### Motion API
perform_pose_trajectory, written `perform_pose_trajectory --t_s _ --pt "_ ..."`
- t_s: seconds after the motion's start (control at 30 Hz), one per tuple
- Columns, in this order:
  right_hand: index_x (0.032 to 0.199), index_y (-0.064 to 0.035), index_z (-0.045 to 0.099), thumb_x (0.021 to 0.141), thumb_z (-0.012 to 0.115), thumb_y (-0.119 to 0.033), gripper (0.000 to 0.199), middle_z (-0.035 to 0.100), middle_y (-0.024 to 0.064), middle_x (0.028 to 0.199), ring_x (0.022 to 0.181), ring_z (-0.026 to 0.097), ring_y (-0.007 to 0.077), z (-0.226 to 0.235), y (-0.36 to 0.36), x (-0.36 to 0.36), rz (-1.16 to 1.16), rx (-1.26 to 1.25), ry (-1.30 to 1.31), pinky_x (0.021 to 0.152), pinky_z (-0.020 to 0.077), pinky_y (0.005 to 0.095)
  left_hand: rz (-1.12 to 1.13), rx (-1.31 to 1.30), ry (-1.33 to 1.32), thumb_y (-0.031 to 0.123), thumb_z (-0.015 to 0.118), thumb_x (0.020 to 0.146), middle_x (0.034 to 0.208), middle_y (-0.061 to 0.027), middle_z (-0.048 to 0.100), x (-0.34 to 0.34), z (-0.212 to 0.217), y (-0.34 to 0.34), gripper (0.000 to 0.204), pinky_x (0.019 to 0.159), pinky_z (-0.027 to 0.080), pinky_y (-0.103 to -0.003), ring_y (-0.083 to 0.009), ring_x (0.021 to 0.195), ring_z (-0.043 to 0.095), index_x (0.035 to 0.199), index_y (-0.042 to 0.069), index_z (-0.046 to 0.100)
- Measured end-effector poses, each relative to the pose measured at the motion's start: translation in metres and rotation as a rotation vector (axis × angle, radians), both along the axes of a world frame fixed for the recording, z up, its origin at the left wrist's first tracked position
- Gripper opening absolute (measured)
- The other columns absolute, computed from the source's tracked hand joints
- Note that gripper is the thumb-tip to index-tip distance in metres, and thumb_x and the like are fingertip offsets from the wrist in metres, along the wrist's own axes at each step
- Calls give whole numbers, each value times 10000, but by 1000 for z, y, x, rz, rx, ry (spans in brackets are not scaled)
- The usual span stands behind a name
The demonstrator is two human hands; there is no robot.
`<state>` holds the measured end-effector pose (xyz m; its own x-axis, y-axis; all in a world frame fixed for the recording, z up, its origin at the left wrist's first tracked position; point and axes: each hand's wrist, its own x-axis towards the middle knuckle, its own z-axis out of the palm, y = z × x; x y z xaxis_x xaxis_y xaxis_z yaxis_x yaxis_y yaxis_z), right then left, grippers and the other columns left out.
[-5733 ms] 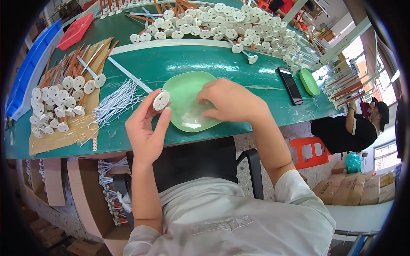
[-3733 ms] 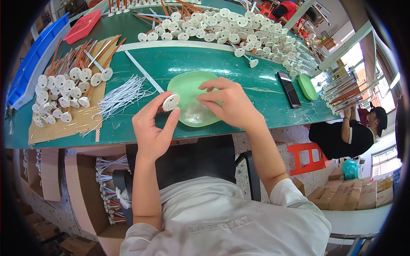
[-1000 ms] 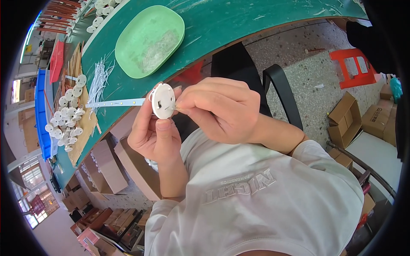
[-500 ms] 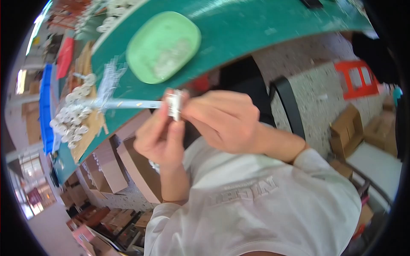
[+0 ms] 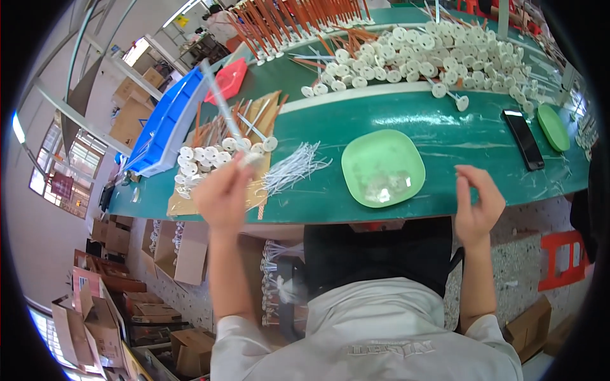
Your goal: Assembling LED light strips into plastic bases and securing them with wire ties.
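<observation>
My left hand (image 5: 220, 198) is closed in a pinch around the white disc end of a pale, translucent rod (image 5: 220, 101). The rod points up and away, above a pile of rods with round white discs (image 5: 197, 168) lying on brown cardboard. Near the table's front edge, my right hand (image 5: 481, 206) is raised with its fingers loosely curled, a gap by the thumb and nothing visible in it. Between the hands sits a light green bowl (image 5: 362, 181) holding small clear pieces. A bundle of thin white strips (image 5: 295, 166) lies left of the bowl.
A large heap of white-disc rods (image 5: 419, 54) covers the table's far side, with upright brown rods (image 5: 298, 22) behind. To the right lie a phone (image 5: 523, 140) and a smaller green dish (image 5: 553, 128). A blue bin (image 5: 166, 124) and red tray (image 5: 227, 81) stand left.
My hands were together at the rod's end; now they are wide apart. The left hand has carried the rod left over the pile, and the right has moved away right. The view has turned.
</observation>
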<state>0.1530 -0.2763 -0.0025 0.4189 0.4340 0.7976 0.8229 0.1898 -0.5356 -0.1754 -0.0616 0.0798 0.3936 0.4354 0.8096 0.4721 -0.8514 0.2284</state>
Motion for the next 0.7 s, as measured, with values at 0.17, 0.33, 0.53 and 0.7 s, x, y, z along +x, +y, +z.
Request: perform_pose_trajectory --t_s 0.17,0.33,0.53,0.7 --pt "1009 -3 696 904 676 -61 122 705 96 946 783 654 177 -19 16 53 -194 -81 98 675 517 270 158 -71 206 154 694 905 635 -142 606 -66 64 115 226 522 413 -294 -139 522 528 1073 8 730" --pt "1036 -3 697 857 713 -88 199 714 120 995 867 673 220 -20 16 50 -137 -355 -11 707 512 323 259 -20 577 133 656 895 689 -208 636 -81 80 157 178 567 468 -387 -325 590 628 976 -10 725" --pt "1017 -3 690 823 719 -67 206 709 128 971 863 668 251 -13 14 46 -83 -333 133 727 497 330 175 -99 886 112 674 854 785 -227 657 -48 56 156 142 683 501 -454 -413 752 640 881 -26 697" --pt "982 9 677 806 720 -47 190 704 131 951 857 665 262 -13 9 50 -29 -347 110 737 497 331 119 -178 1109 97 704 785 839 -195 674 -34 49 167 114 747 509 -472 -401 835 640 818 -9 675"
